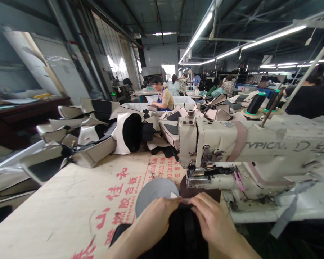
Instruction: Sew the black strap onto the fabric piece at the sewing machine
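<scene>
Both my hands pinch the upper edge of a black fabric piece (178, 237) low in the head view. My left hand (162, 212) is closed on its left side, my right hand (209, 212) on its right side, a short gap apart. Between the fingertips a pale strip shows along the edge; its kind I cannot make out. Just beyond my left hand lies a grey roll of tape (153, 192) on the plywood board. The sewing machine (248, 144) stands to the right, its arm end close in front of my right hand.
Sewn beige-and-black pieces (97, 133) are heaped along the far side of the plywood board (78, 190). Pink-handled snips (239, 180) rest on the machine. Black thread cones (256, 104) stand behind it. A co-worker (163, 95) sits beyond the heap by white bins.
</scene>
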Available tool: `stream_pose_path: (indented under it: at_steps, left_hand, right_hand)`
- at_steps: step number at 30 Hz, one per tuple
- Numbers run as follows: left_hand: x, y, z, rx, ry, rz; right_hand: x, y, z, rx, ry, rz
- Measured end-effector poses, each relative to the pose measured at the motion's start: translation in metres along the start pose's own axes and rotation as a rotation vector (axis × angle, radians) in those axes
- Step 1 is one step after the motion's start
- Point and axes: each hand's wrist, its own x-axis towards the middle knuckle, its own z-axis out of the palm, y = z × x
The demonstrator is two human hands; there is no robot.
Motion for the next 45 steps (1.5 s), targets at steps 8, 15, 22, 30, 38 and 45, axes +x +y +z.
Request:
stream_pose_path:
  at_steps: [8, 15, 22, 30, 38, 45]
  left_hand:
    - [0.019, -0.025, -0.001, 0.064, 0.028, -0.028]
    - [0.013, -0.041, 0.009, 0.146, 0.079, 0.213]
    - [0.012, -0.046, 0.017, 0.191, 0.064, 0.199]
    - [0.02, -0.046, 0.018, 0.146, 0.02, 0.14]
    - [0.021, -0.041, 0.021, 0.192, 0.124, 0.144]
    - [0.023, -0.045, 0.019, 0.092, 0.15, 0.07]
  right_hand:
    - [0.01, 0.028, 0.015, 0.163, 0.178, 0.148]
    - [0.017, 0.027, 0.011, 0.154, 0.141, 0.126]
    - [0.026, 0.029, 0.013, 0.102, 0.099, 0.132]
    - [0.02, 0.031, 0.023, 0.007, 0.117, 0.085]
    - [0.014, 0.038, 0.028, -0.141, 0.171, -0.043]
    - [0.031, 0.033, 0.015, -0.014, 0.003, 0.048]
